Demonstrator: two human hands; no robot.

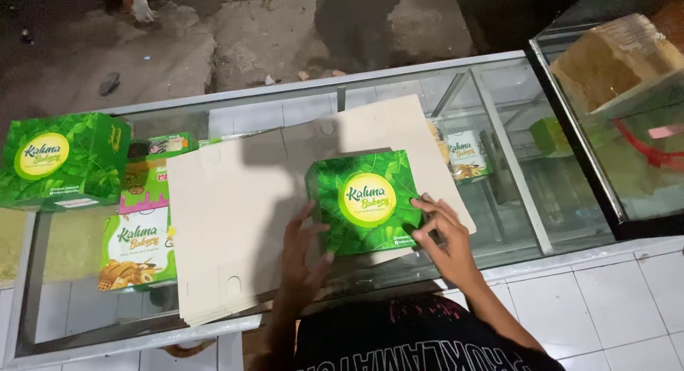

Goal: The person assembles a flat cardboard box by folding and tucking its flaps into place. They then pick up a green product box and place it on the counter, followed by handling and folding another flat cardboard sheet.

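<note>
A green leaf-printed cardboard box with a round yellow label lies on a stack of flat unfolded box blanks on top of a glass display counter. My left hand rests with spread fingers against the box's left front corner. My right hand pinches the box's right edge with fingertips. Both hands touch the same box.
A second folded green box stands at the counter's left end. Packaged goods show through the glass, among them a green-and-white pack. Another glass case stands at right. White tiles lie below, concrete ground beyond.
</note>
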